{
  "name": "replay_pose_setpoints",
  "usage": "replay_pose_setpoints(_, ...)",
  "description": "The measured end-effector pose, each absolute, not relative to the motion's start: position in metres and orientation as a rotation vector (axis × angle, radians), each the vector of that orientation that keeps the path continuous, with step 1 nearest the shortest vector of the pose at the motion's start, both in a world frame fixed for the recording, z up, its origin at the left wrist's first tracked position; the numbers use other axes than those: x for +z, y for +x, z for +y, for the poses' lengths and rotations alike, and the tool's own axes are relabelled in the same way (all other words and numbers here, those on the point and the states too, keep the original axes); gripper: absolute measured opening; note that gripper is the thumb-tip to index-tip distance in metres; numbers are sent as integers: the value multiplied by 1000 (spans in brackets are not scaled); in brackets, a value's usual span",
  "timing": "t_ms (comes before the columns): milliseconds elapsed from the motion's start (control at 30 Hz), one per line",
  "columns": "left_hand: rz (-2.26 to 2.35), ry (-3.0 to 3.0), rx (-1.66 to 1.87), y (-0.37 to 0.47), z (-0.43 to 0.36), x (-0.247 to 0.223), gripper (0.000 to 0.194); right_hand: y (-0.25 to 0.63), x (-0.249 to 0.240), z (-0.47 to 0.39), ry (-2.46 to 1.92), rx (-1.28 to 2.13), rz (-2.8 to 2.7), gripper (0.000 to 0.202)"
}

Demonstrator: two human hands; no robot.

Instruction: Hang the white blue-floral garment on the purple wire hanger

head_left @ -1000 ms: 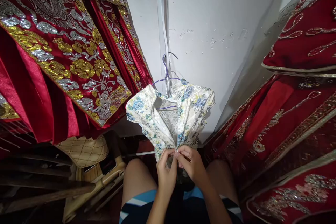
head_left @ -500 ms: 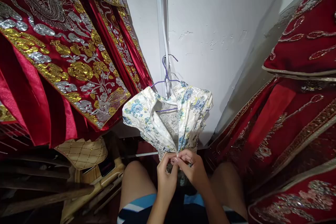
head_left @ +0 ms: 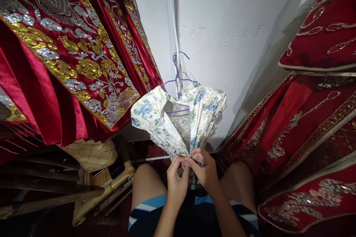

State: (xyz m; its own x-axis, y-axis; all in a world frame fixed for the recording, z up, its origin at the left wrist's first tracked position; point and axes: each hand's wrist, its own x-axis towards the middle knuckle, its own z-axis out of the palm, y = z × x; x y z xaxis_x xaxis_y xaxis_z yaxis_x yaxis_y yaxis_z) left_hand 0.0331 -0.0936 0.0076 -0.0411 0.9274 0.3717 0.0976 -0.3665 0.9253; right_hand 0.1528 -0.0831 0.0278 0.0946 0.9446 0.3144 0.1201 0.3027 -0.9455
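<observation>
A white garment (head_left: 150, 113) with blue flowers hangs on a purple wire hanger (head_left: 177, 77), its front open in a V from the collar down. At the bottom of that opening my left hand (head_left: 178, 174) pinches the fabric edge between thumb and fingers. My right hand (head_left: 204, 168) grips the garment just beside it, thumb and index finger together, the fingertips of both hands touching. The small spot between the fingertips is mostly hidden. Below the hands, the lower part of the garment hangs between the knees.
Red garments with gold and silver sequins (head_left: 89, 68) hang at the left, and a beaded red dress (head_left: 280, 126) at the right. A white wall (head_left: 222, 18) stands behind the hanger. At the lower left is a wooden chair (head_left: 116, 183) with a quilted cream piece (head_left: 91, 153).
The view has shifted slightly, so the hanger and the garment appear a little higher. Both hands have moved up slightly in view, still pinching the front edges.
</observation>
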Motion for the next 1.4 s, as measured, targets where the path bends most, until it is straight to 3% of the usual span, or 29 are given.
replay_pose_setpoints(1400,1126,1350,1474,51,-80,10,22,158,13,-85,-1118,863,-1178,22)
